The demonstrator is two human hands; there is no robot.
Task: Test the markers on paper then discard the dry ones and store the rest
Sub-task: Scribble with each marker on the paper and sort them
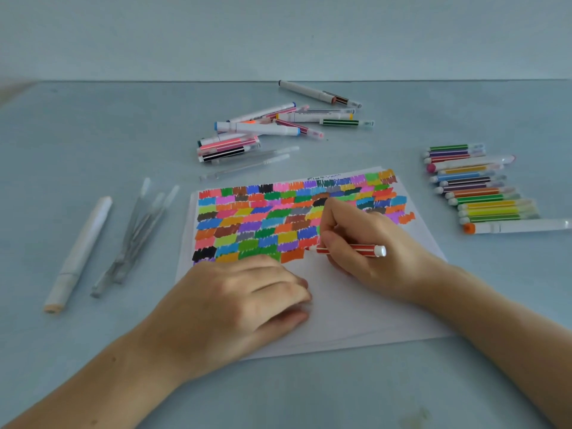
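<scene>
Testing a red striped marker on swatch-covered paper.
Right hand fingers pinch the marker, its tip at the paper's lowest colour row; left hand rests on the sheet, fingers loosely curled together.
</scene>
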